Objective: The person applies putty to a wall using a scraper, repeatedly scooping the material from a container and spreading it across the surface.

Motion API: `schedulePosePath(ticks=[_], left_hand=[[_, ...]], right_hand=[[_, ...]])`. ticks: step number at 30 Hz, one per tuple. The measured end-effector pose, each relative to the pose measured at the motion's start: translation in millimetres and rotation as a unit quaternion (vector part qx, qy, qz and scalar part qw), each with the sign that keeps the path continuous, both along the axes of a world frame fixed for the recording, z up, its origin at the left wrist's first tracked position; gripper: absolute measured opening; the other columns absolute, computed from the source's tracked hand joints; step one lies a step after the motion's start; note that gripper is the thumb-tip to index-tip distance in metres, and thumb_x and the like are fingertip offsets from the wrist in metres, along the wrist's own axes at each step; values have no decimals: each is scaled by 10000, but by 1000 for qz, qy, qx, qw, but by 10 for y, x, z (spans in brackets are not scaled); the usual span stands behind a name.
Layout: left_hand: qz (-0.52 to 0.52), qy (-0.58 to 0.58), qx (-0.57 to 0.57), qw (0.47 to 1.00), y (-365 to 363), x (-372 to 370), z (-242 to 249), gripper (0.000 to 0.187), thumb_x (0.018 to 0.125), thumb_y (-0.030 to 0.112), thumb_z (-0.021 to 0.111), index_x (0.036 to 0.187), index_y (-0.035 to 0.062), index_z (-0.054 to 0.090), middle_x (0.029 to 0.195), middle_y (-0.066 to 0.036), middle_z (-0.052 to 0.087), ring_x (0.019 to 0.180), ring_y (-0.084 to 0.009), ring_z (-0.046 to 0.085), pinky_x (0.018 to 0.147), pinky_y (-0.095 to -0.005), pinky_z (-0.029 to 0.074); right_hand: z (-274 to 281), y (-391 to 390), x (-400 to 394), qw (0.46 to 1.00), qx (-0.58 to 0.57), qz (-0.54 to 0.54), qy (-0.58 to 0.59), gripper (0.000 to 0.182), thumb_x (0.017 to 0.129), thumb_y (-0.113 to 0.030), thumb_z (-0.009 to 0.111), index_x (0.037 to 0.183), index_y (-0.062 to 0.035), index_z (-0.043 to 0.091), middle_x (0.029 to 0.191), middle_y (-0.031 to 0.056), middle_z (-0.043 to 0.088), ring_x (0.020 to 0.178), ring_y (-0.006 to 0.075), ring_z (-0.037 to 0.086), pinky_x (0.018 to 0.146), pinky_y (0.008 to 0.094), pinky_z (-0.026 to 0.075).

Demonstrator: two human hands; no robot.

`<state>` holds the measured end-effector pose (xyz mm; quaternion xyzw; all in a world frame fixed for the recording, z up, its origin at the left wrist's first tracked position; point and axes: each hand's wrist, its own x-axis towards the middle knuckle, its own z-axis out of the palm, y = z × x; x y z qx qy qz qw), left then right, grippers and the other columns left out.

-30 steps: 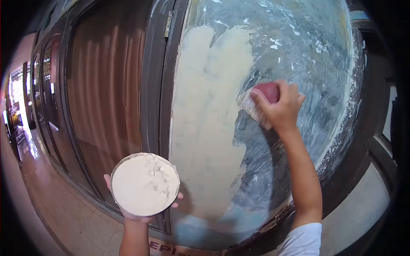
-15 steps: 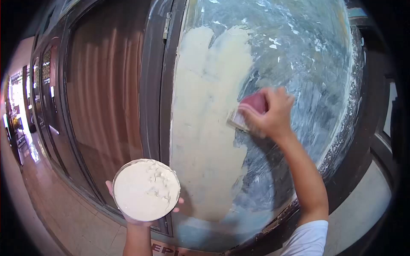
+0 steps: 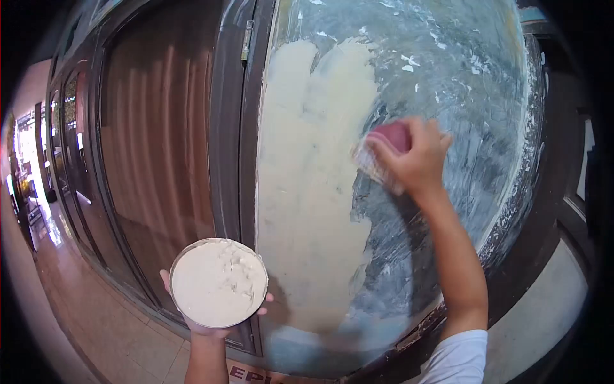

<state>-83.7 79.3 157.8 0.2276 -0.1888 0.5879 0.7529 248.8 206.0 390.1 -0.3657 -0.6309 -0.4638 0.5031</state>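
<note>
A round container (image 3: 219,283) full of cream-coloured paste rests on my left hand (image 3: 211,331), its fingertips showing at both sides of the rim. My right hand (image 3: 419,157) is closed around a scraper (image 3: 391,137) with a dark pink grip; its blade end is blurred and lies against or close to the wall. A smooth cream layer (image 3: 307,185) covers the left part of the wall. To its right the surface (image 3: 460,153) is mottled blue-grey with white flecks. The scraper is near the ragged border between the two.
A dark-framed glass door (image 3: 160,147) with a brown curtain behind it stands left of the wall, with a hinge (image 3: 247,40) on its frame. Tiled floor (image 3: 109,307) shows at the lower left. Dark woodwork (image 3: 537,211) borders the wall at the right.
My right hand and the scraper have moved slightly right and up along the wall. My left hand and the container are almost where they were.
</note>
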Motion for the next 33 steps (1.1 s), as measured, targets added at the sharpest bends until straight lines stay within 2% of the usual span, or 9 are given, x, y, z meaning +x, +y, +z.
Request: schedulePosePath(ticks=[3, 5, 9, 13, 18, 20, 24, 31, 33], left_hand=[[-7, -12, -12, 1000, -1, 13, -17, 1211, 737, 985, 490, 1631, 190, 300, 1597, -329, 332, 1207, -792, 415, 862, -870, 458], [26, 20, 9, 999, 22, -5, -62, 1221, 741, 986, 482, 1633, 174, 291, 1596, -328, 333, 1207, -786, 424, 862, -870, 459], [18, 5, 11, 1000, -4, -14, -58, 1233, 746, 986, 476, 1632, 151, 285, 1594, -330, 332, 1207, -783, 427, 861, -868, 462], [47, 32, -19, 998, -35, 24, -29, 1135, 820, 934, 449, 1611, 131, 321, 1555, -352, 372, 1107, -747, 500, 796, -790, 541], [9, 3, 26, 1000, 6, 33, -59, 1246, 746, 996, 457, 1627, 131, 288, 1566, -339, 368, 1169, -758, 476, 874, -840, 484], [58, 35, -23, 997, -29, 51, -21, 1123, 826, 938, 427, 1600, 129, 345, 1511, -350, 432, 1058, -731, 540, 747, -754, 563], [55, 29, -19, 998, -48, 86, -3, 1125, 828, 938, 422, 1599, 123, 341, 1514, -350, 429, 1066, -729, 539, 758, -758, 566], [68, 40, -9, 997, -69, 72, 1, 1142, 825, 939, 429, 1605, 112, 324, 1507, -364, 429, 1077, -721, 556, 770, -770, 564], [74, 46, -7, 996, -72, 96, 11, 1151, 822, 944, 424, 1603, 104, 327, 1505, -364, 432, 1081, -717, 558, 777, -766, 565]], right_hand=[[246, 18, 82, 994, 48, 11, 102, 568, 734, -621, 851, 1019, -152, 706, 963, 78, 641, 933, 277, 582, 870, 460, 344], [149, 12, 78, 996, 31, 80, -2, 579, 726, -616, 862, 1013, -137, 707, 964, 77, 651, 944, 278, 583, 878, 462, 347], [-194, -29, -113, 985, -23, 24, -169, 614, 718, -623, 868, 1004, -104, 709, 967, 70, 676, 963, 270, 585, 897, 461, 349], [157, 19, -14, 997, 51, 30, 53, 564, 742, -595, 860, 1012, -121, 717, 968, 76, 667, 955, 268, 582, 896, 460, 350], [-168, -105, -91, 994, -44, 43, -88, 556, 739, -599, 856, 1012, -136, 715, 962, 80, 660, 941, 271, 575, 895, 453, 350], [-204, -77, -107, 993, -35, 14, -111, 543, 741, -594, 855, 1007, -141, 715, 955, 81, 657, 944, 275, 583, 895, 455, 352], [264, 32, 97, 994, 49, 28, 95, 571, 760, -612, 844, 1041, -137, 698, 989, 83, 657, 955, 262, 600, 906, 448, 351], [-259, -69, -131, 991, -60, 1, -116, 635, 738, -634, 851, 1050, -105, 690, 986, 93, 664, 966, 283, 604, 916, 451, 369], [-22, 21, -73, 999, -19, 6, -25, 633, 743, -634, 850, 1048, -104, 690, 988, 95, 669, 969, 286, 612, 921, 456, 378]])
